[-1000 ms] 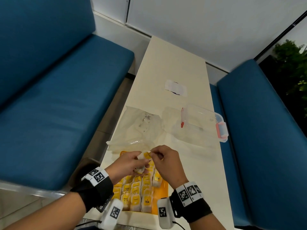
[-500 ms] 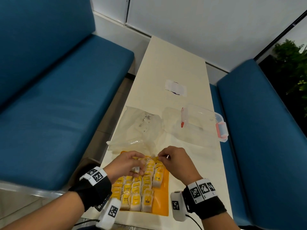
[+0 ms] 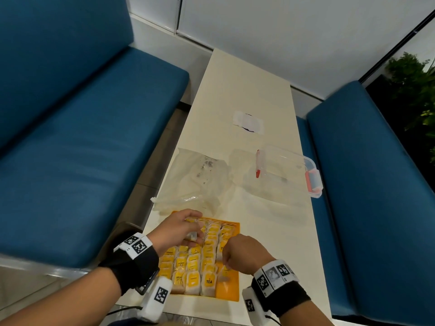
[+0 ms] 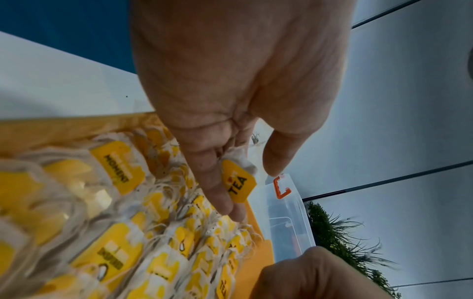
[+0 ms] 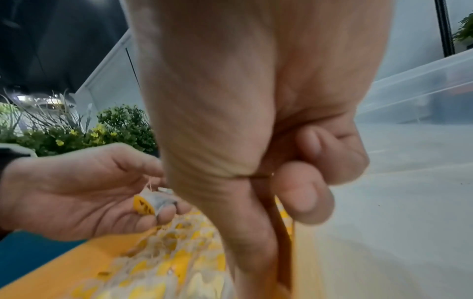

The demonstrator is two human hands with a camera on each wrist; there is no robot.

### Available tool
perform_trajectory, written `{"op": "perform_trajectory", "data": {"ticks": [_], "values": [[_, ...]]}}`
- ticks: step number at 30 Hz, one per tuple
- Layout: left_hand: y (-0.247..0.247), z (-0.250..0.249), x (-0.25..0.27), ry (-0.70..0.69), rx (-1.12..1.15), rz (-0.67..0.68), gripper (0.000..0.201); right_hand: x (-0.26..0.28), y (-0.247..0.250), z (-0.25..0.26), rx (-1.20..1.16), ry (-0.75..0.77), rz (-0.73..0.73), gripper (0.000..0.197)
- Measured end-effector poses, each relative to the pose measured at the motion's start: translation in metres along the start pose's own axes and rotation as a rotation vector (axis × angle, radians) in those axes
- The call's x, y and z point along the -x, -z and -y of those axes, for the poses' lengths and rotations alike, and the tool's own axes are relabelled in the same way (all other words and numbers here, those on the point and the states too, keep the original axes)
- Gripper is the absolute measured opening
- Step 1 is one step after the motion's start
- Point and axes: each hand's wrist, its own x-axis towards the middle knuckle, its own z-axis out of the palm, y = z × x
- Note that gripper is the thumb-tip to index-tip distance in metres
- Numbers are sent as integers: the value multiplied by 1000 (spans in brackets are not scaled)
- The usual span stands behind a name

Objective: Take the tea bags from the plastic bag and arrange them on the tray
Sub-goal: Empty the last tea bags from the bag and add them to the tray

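The left hand (image 3: 180,228) is pinching one tea bag (image 4: 236,181) over the tray's (image 3: 231,291) far edge. The right hand (image 3: 244,252) is curling above the near-right gap, contents unclear. Lowering the bag flat, tag up, would keep rows tidy. The plastic bag (image 3: 197,182) is lying beyond.

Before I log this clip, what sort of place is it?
Probably a booth in a café or canteen: blue benches on both sides of a long table, a white wall at its far end, and a plant at right.
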Motion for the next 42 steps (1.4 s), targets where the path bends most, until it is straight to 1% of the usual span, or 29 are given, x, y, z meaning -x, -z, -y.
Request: {"op": "perform_trajectory", "data": {"ticks": [5,10,13,18,20,22,24,26,28,31,34,39,42], "values": [[1,-1,0,10,5,-19,29,-14,-23,-6,60,-88,-166,23],[-1,-4,2,19,44,-35,23,-18,-40,-6,54,-135,-261,24],[-2,-6,2,44,92,-40,26,-20,-41,-7,36,-155,-315,23],[1,-7,4,98,183,10,23,-17,-36,-3,18,-161,-366,25],[1,-6,4,111,200,49,29,-11,-27,1,13,-146,-431,26],[0,-6,5,123,221,63,32,-6,-18,6,-34,-101,-530,27],[-1,-6,5,128,250,56,31,-2,-12,13,-168,-14,-632,24],[-1,-7,4,128,288,45,32,-1,-9,22,-299,86,-681,19],[-3,-9,3,124,339,37,32,1,-9,31,-391,157,-672,21],[-4,-11,2,108,406,19,31,1,-9,38,-443,217,-683,26],[-4,-12,2,106,426,29,32,-2,-8,40,-484,219,-701,28],[-8,-13,0,101,401,26,32,-8,-6,40,-499,211,-706,22],[-9,-12,-1,100,395,29,32,-9,-4,38,-584,216,-710,18]]}}
